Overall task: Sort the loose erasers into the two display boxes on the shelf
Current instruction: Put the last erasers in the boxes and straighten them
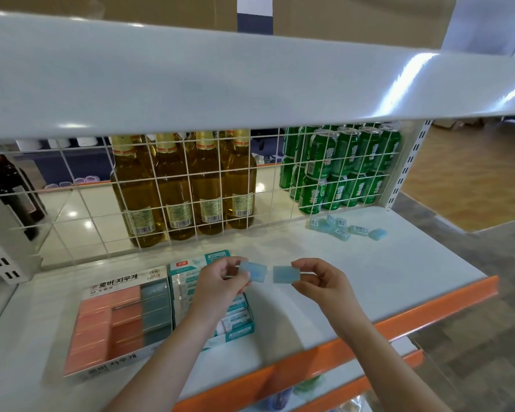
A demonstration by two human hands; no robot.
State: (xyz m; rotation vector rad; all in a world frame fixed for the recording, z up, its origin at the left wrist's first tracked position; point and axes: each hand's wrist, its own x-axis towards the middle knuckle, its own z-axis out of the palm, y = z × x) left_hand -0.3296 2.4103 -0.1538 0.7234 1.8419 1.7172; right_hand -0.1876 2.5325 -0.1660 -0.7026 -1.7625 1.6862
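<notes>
The left hand [220, 282] and right hand [318, 279] are each pinching one blue eraser [254, 271] [285, 274] by its edge above the teal box [238, 331]. The erasers are appearing light, slightly soft and easy to grip at the short edges. Farther back, loose erasers [344, 227] are lying near the wire grid [173, 185].

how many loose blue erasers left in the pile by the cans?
About 6, clustered at the shelf's back right. They overlap, so more may be hidden.
</notes>
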